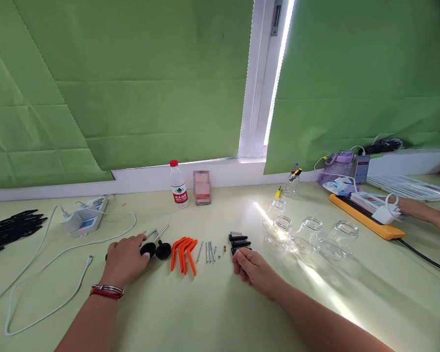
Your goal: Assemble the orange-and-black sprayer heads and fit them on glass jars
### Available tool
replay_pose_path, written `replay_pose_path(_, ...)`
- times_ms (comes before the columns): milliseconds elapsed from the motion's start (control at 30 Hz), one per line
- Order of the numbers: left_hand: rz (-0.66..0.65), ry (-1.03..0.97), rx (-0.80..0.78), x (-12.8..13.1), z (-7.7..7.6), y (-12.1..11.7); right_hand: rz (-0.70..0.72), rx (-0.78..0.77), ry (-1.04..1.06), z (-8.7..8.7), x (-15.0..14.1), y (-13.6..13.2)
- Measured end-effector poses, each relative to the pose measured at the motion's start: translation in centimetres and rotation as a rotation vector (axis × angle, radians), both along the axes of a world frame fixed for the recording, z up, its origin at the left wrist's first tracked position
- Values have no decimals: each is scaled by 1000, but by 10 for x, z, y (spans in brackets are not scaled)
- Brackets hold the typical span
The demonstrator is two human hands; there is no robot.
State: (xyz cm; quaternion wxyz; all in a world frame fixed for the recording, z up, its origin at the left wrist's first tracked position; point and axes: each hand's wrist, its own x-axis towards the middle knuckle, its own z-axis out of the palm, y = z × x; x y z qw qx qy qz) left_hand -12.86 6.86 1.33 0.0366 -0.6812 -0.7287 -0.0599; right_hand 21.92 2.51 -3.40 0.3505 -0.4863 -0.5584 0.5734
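My left hand (126, 259) is on the left, its fingers bent over black-capped metal rods and hiding part of them. One black cap with a metal rod (163, 250) lies beside its thumb. My right hand (258, 274) has curled fingers at the near end of a row of small black pieces with coil springs (239, 239). Its thumb and index finger meet at the nearest black piece, which they partly cover. Between the hands lie several bent orange levers (184, 252), thin metal pins (208, 252), and tiny brass-coloured parts (225, 249).
Several upturned clear glass jars (308, 237) stand at right. Behind are a water bottle (179, 188) and a jar of tools (292, 183). An orange power strip (366, 215) lies near another person's hand (412, 209). White cables (69, 252) and black strips (12, 230) lie left.
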Motion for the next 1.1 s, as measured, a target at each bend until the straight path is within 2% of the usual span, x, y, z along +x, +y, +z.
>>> replay_pose_path(200,64,57,21,-18,1,1,4,23,-20,4,1,-1)
replay_pose_path(400,74,25,-117,-33,-10,5,14,66,-87,0,1,-2)
replay_pose_path(467,75,36,-125,-34,-12,5,7,166,-184,-2,2,0)
replay_pose_path(600,72,47,-135,-34,-13,6,-34,480,-510,6,2,10)
replay_pose_path(700,65,58,-144,-34,-13,6,21,625,-777,13,-4,23)
replay_pose_path(833,66,69,-151,-35,-15,6,135,692,-1072,13,-18,39)
replay_pose_path(1000,92,64,-116,-36,-10,7,181,718,-1126,10,-28,42)
replay_pose_path(1100,142,33,-8,-33,-1,6,208,734,-1144,10,-28,36)
